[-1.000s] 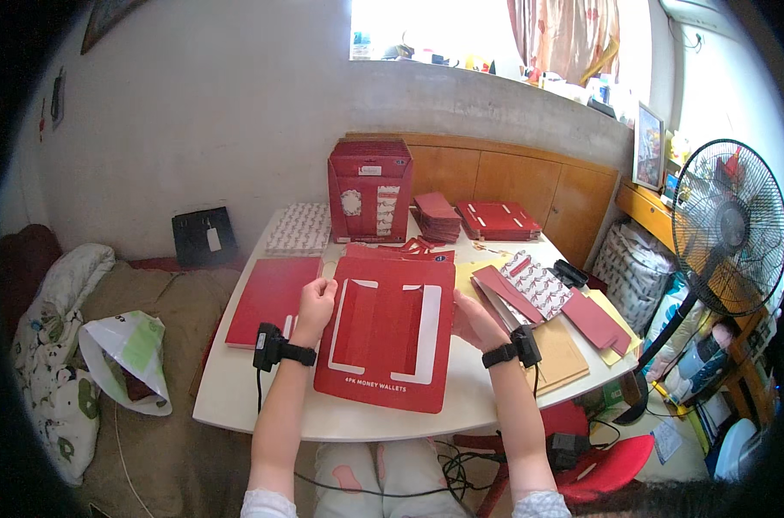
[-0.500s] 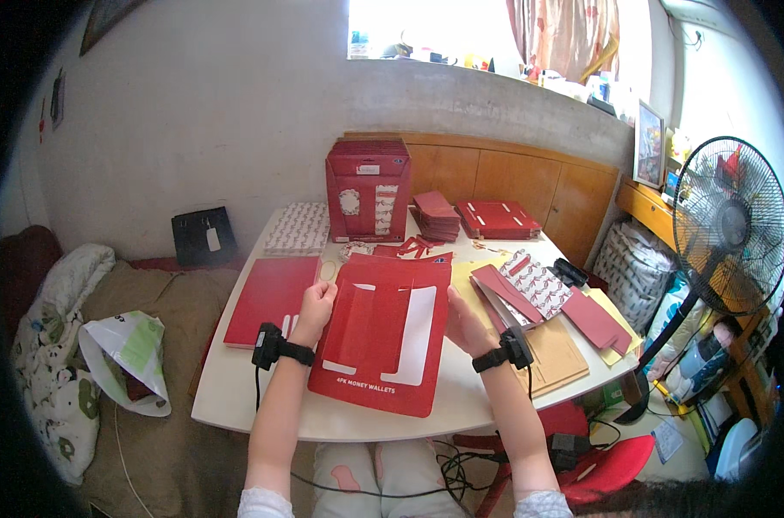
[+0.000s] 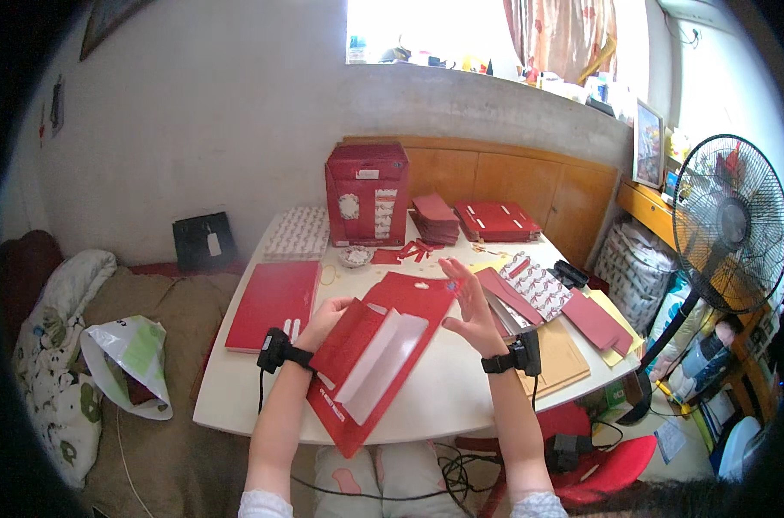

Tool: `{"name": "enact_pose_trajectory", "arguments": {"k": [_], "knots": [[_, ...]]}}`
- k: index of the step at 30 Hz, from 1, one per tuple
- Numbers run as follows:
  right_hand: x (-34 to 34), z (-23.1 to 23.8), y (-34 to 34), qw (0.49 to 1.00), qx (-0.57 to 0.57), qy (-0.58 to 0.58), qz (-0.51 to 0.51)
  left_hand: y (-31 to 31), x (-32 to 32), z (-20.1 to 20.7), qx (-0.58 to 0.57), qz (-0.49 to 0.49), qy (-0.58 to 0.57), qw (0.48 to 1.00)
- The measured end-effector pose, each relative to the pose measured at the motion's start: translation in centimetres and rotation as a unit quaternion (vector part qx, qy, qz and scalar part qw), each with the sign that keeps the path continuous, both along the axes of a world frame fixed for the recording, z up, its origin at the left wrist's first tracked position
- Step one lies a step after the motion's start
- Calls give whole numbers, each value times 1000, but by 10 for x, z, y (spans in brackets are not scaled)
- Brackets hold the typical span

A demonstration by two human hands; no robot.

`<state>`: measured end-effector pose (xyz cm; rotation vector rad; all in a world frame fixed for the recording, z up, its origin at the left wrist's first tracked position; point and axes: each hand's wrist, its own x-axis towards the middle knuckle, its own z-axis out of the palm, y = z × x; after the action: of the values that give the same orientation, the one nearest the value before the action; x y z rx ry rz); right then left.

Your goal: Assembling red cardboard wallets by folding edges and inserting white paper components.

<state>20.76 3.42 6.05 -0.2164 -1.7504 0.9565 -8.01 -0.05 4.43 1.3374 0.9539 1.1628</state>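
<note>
My left hand (image 3: 328,319) grips the left side of a red printed cardboard backing card (image 3: 419,298), which hangs tilted over the front of the table. A hang hole shows near its top edge. On its face sits a darker red folded paper wallet (image 3: 355,338) beside a long white area. Next to the card's upper right corner, my right hand (image 3: 471,312) is open with its fingers stretched upward and thumb apart. Whether its fingers touch the card I cannot tell. Both wrists wear black strapped devices.
A stack of red packages (image 3: 357,203) stands at the back of the white table (image 3: 236,393). Red sheets (image 3: 275,302) lie left; patterned paper (image 3: 537,285), red wallets and brown envelopes (image 3: 551,363) lie right. A small bowl (image 3: 355,255) sits centrally. A black fan (image 3: 728,224) stands at the far right.
The card has turned clockwise and tilted, its bottom swinging left and its top moving right. My right hand has let go of its edge and lifted, fingers opening.
</note>
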Motion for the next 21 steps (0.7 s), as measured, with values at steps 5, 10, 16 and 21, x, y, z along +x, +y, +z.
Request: {"name": "enact_pose_trajectory", "arguments": {"k": [5,10,16,21], "knots": [[-3,-4,-2,996,55,6,-63,13,-5,-19,19,4,75,997],[5,-14,5,997,45,2,-70,6,-5,1,-7,30,93,995],[-1,-3,-6,984,-36,141,-100,2,-61,9,39,94,-198,975],[-1,-5,-4,968,-24,164,-187,-3,-39,30,215,341,-154,902]]}}
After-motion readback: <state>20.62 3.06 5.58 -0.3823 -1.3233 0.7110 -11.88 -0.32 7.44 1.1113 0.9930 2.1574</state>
